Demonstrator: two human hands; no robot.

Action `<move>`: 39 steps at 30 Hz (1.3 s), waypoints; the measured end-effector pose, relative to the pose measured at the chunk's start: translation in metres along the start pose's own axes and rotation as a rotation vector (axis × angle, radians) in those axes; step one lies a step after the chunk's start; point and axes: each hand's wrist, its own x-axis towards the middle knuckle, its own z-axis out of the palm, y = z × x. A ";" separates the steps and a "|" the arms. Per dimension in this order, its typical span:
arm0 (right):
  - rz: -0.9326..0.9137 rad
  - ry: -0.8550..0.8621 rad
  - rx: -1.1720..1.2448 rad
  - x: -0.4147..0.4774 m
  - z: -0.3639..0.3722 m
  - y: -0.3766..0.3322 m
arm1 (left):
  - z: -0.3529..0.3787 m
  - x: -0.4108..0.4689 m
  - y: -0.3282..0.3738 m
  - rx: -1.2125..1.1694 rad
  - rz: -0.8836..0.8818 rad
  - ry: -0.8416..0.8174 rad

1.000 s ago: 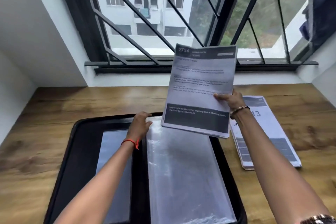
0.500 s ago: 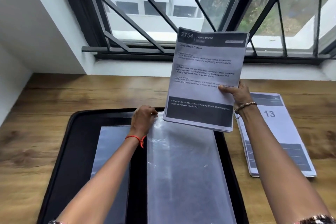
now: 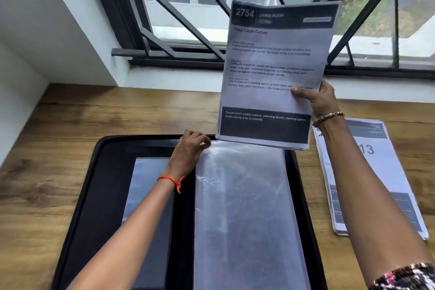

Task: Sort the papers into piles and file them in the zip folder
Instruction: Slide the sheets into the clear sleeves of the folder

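One wooden table [image 3: 70, 124]: fills the lower frame beneath the barred window and carries everything else.
Zip folder [image 3: 108, 172]: black, lying open and flat at lower centre, with a pale sheet showing in its left half.
Clear plastic sleeve [image 3: 244, 207]: glossy and limp, it lies over the folder's right half with its top end toward the window.
Held stack of papers [image 3: 275, 66]: upright at upper centre-right and headed 2754; its bottom edge hangs just above the sleeve's top.
Second pile [image 3: 376, 172]: flat on the table at the right edge, beside the folder but not touching it.
Right hand [image 3: 315, 99]: grips the stack's right edge, thumb across the front.
Left hand [image 3: 188, 150]: pinches the sleeve's upper left corner.
Risk: only one corner is held, so the mouth may stay closed and the sheets could catch, buckle or fan out. A one-sided grip may also let the back pages slip.
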 end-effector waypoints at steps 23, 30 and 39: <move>-0.042 -0.197 -0.434 0.047 0.068 0.000 | 0.004 -0.002 -0.004 -0.096 -0.039 0.125; -0.074 -0.215 -0.449 0.048 0.091 -0.004 | 0.004 -0.001 -0.002 -0.127 -0.092 0.093; -0.018 -0.274 -0.476 0.041 0.106 0.005 | 0.004 -0.001 0.009 -0.065 -0.230 0.032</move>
